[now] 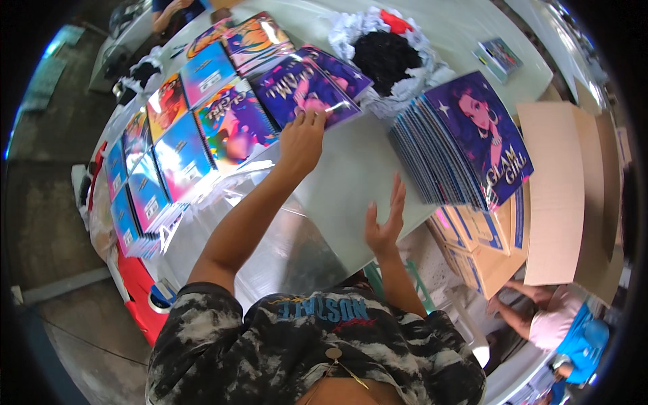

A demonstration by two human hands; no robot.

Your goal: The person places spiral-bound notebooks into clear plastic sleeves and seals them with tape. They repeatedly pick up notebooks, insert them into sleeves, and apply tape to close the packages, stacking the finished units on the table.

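Notebook: purple spiral notebook [307, 91], glossy cartoon cover, atop the row fanned along the table [351, 182]; long axis slanting up-right.
Left hand [302, 140]: fingertips on its near edge, pressing or pinching, closure unclear; nearer hand.
Right hand [385, 219]: empty, fingers spread, hovering beside slanted stack [466, 145].
Direction: notebook ahead, leftward.

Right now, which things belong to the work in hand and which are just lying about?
In hand:
- left hand touching purple glossy notebook
- right hand open near fanned purple notebook stack
- colourful notebook rows

Lying about:
- black-and-white cloth heap
- brown cardboard sheet
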